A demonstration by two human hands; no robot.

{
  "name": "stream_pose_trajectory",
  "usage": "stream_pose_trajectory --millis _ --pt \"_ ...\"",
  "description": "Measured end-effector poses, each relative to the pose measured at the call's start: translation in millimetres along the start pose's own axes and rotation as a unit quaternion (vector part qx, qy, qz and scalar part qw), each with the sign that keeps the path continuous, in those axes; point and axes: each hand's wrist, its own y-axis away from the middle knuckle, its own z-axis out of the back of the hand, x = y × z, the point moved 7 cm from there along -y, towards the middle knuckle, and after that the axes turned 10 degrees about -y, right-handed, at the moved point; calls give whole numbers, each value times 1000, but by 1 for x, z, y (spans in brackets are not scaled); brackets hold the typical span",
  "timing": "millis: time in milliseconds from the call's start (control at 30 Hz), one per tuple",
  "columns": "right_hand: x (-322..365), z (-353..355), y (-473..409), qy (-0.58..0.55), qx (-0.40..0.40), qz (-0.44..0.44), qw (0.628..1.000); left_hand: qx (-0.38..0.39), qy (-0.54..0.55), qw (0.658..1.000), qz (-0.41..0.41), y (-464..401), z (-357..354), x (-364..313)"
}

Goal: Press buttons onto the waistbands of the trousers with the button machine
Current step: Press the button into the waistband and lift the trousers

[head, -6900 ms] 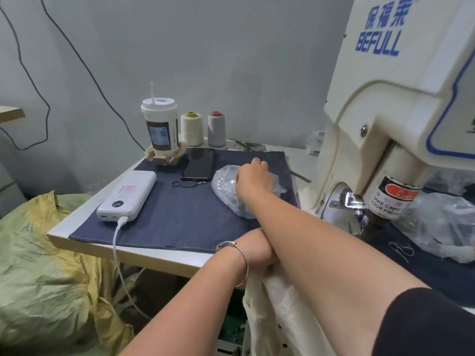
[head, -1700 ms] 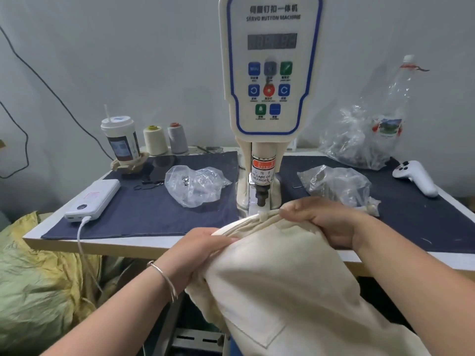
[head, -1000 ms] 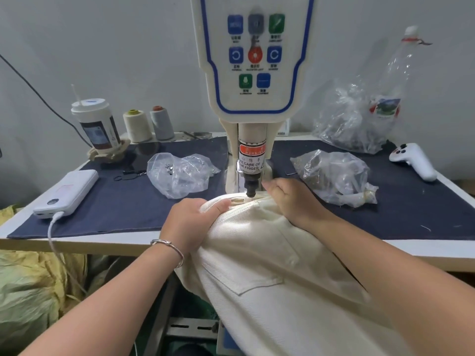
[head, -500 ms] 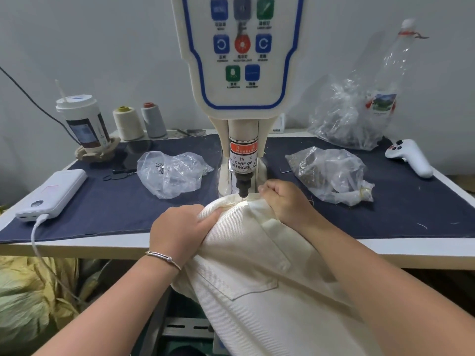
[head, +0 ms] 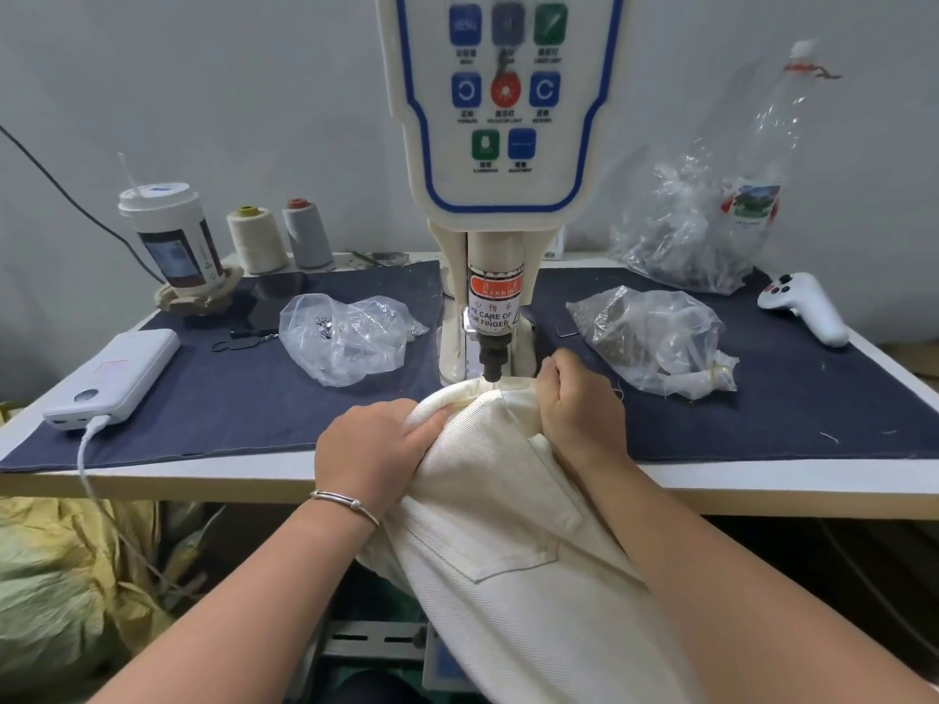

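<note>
The cream trousers hang over the near edge of the surface, their waistband directly under the button machine and its dark punch. The left hand has its grip bunched round the fabric left of the punch; the right hand pinches the waistband on the right.

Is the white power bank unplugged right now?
No, a white cable is plugged into the power bank at its near end.

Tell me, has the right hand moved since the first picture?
Yes. It left the clear bag left of the button machine; the right hand now grips the trousers beside the machine's punch.
</note>
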Motion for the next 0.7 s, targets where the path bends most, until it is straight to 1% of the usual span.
stream_pose_trajectory --millis 100,233,400,700 --pt "1 1 0 24 -3 -2 1000 11 -11 1000 -7 0 -1 -1" --pt "3 0 0 46 0 -5 999 0 -9 1000 -11 1 1 -1" --pt "2 0 -1 43 -2 -19 999 1 -7 1000 -8 0 0 0" --pt "6 2 2 51 7 -15 999 18 -7 1000 -6 1 -1 0"
